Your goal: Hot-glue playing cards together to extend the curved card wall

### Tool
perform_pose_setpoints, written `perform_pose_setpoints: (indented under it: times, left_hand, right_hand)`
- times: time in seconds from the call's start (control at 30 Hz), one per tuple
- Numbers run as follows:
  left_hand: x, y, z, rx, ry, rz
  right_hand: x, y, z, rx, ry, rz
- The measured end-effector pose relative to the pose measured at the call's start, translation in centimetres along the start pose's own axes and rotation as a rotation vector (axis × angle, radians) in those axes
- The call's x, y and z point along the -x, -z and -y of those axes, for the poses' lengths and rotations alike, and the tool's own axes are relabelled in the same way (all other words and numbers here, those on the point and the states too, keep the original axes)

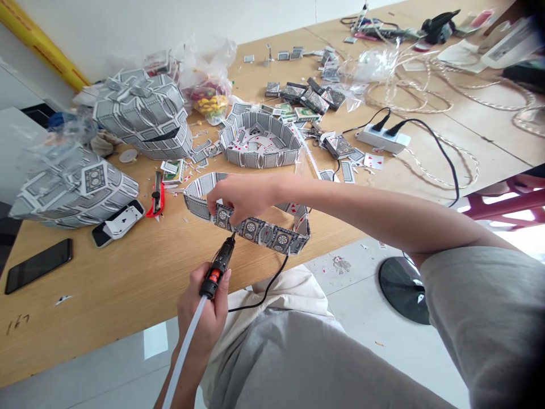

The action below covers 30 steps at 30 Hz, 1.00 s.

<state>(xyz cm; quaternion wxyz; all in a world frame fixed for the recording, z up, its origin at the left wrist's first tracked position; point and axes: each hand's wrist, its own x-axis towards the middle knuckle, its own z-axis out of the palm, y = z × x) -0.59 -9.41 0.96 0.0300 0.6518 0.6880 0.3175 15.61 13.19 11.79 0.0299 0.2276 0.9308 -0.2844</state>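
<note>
My left hand is wrapped round a black glue gun with an orange trigger; a white glue stick runs out of its back end. The nozzle points at the lower edge of a ring-shaped strip of joined playing cards standing on the table. From above, my right hand reaches over and pinches the near wall of this strip, thumb and fingers on either side. Behind it stands a larger card-built basket with red-printed cards lining its floor.
Finished-looking card boxes and a second card piece stand at the left. Nearby lie a red utility knife, a phone, and card packs. A white power strip with black cables sits at the right.
</note>
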Motion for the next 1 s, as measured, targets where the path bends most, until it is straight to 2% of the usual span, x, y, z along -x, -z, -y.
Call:
perform_pose_setpoints:
  times: [0.5, 0.7, 1.0]
  left_hand:
    - [0.1, 0.3, -0.7, 0.016, 0.053, 0.010]
    - [-0.4, 0.2, 0.0, 0.008, -0.040, -0.014]
    - [-1.2, 0.4, -0.1, -0.025, -0.089, -0.049]
  right_hand:
    - [0.0, 0.0, 0.1, 0.006, -0.023, 0.006]
    - [0.0, -0.1, 0.1, 0.009, -0.013, 0.004]
    - [0.1, -0.4, 0.0, -0.001, 0.012, 0.004]
